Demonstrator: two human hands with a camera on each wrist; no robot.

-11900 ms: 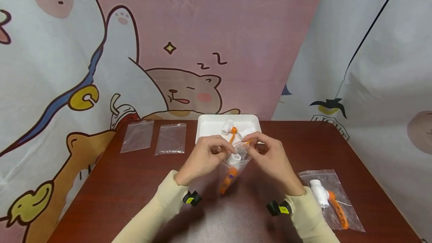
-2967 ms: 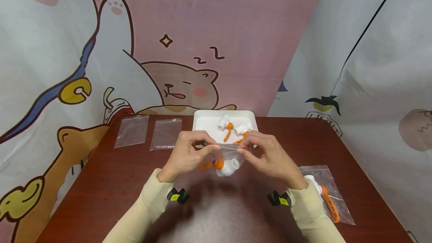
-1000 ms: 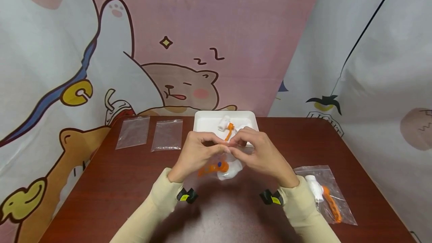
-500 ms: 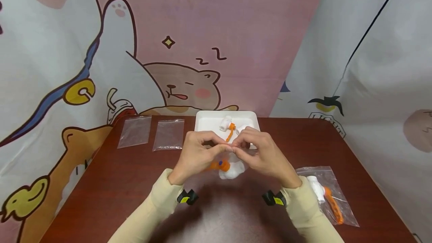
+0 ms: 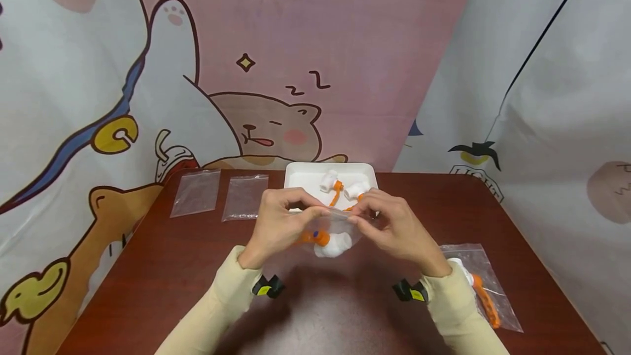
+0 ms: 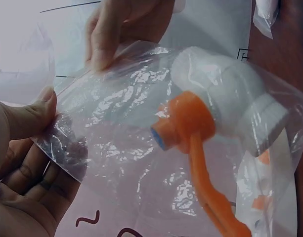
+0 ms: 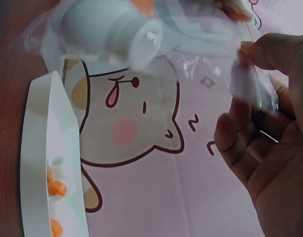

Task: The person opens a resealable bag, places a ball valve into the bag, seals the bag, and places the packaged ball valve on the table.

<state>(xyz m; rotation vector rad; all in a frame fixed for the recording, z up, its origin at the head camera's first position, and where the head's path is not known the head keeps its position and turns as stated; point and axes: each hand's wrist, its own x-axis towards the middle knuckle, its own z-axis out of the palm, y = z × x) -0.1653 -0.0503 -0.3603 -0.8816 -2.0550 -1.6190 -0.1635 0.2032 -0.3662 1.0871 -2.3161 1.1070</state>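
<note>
A clear zip bag (image 6: 121, 143) hangs between both hands above the table. Inside it lies a white plastic valve (image 5: 335, 245) with an orange lever handle (image 6: 205, 173) and a blue-ended stub. My left hand (image 5: 283, 226) pinches one end of the bag's top edge between thumb and fingers. At the other end, my right hand (image 5: 396, 229) grips the same edge, with thumb on one side and curled fingers on the other. In the right wrist view the bag's corner (image 7: 255, 91) sticks out past the right thumb.
Behind the hands, a white tray (image 5: 300, 174) holds more white valves (image 5: 356, 189) with orange handles. Two flat clear bags (image 5: 196, 193) lie at the back left. Another bagged valve (image 5: 485, 300) rests at the right, beside the right forearm. A printed cloth hangs behind the table (image 5: 162, 267).
Early on, the bagged valve hung handle down; it now lies sideways. Half a second ago the fingertips met at the middle of the bag's top edge; the hands have since moved apart along it.
</note>
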